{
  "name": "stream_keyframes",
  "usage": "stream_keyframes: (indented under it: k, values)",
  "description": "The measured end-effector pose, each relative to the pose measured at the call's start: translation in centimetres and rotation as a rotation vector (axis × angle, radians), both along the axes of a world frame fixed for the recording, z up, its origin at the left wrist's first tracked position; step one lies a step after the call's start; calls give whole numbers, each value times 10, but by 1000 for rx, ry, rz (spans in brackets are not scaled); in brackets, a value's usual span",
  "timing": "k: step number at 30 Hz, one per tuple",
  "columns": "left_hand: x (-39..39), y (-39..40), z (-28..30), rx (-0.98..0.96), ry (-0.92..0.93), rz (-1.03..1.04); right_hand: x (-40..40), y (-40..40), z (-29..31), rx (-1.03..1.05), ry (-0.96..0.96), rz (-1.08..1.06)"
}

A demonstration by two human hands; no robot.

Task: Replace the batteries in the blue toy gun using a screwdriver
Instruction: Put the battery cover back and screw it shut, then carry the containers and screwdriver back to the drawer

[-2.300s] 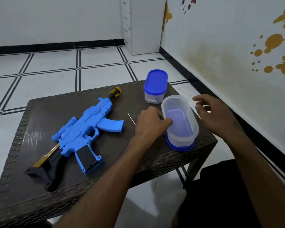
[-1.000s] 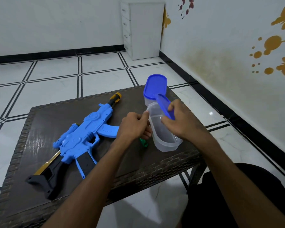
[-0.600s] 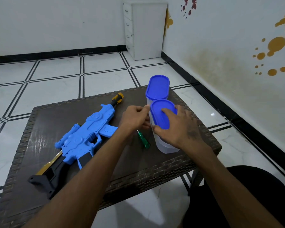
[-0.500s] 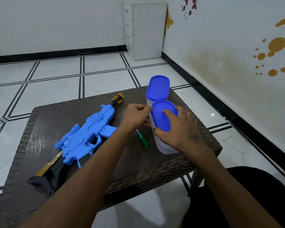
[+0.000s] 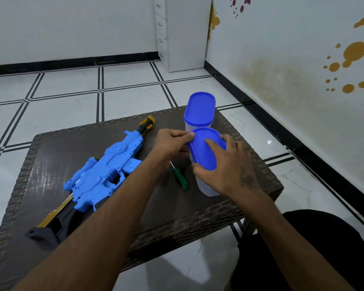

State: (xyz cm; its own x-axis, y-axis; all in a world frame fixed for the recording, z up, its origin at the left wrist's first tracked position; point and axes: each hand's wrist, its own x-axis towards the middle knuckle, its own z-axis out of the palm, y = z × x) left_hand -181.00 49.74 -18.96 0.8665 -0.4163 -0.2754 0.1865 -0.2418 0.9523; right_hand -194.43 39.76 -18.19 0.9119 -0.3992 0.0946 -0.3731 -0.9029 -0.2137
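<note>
The blue toy gun point(image 5: 105, 173) lies diagonally on the dark wicker table point(image 5: 51, 156), black stock toward me, orange muzzle pointing away. A green-handled screwdriver point(image 5: 180, 177) lies on the table between the gun and a clear plastic container point(image 5: 206, 186). That container carries a blue lid point(image 5: 204, 151). My right hand point(image 5: 229, 169) grips the container, fingers over the lid and thumb at its near end. My left hand point(image 5: 172, 141) pinches the lid's far left rim.
A second clear container with a blue lid point(image 5: 199, 109) stands just behind the first, near the table's far right edge. A white drawer cabinet point(image 5: 183, 32) stands in the room's corner. The tiled floor surrounds the table; a wall runs along the right.
The container, open and lying with its lid off, now stands upright with the blue lid on it. The screwdriver has come into view on the table beside it.
</note>
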Motion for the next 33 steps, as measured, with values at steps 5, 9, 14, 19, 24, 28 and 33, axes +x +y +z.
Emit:
stream_keyframes:
  k: [5, 9, 14, 19, 24, 28, 33]
  values:
    - [1, -1, 1, -18, 63, 37, -3, 3, -7, -47, 74, 4]
    - [0, -4, 0, -9, 104, 65, -2, 3, -15, -5, 131, 46]
    - [1, -9, 3, -2, 135, 98, 0, 1, -13, 11, 175, 82]
    - [2, -8, 8, 19, 113, 69, 9, -12, -5, 214, 4, 49]
    - [1, -8, 12, 48, 92, 48, 54, -48, 12, 653, -236, -118]
    - [1, -9, 13, 68, 100, 44, 73, -63, 9, 897, -200, -179]
    - [3, -10, 10, 75, 100, 56, 76, -70, 0, 1321, -45, -300]
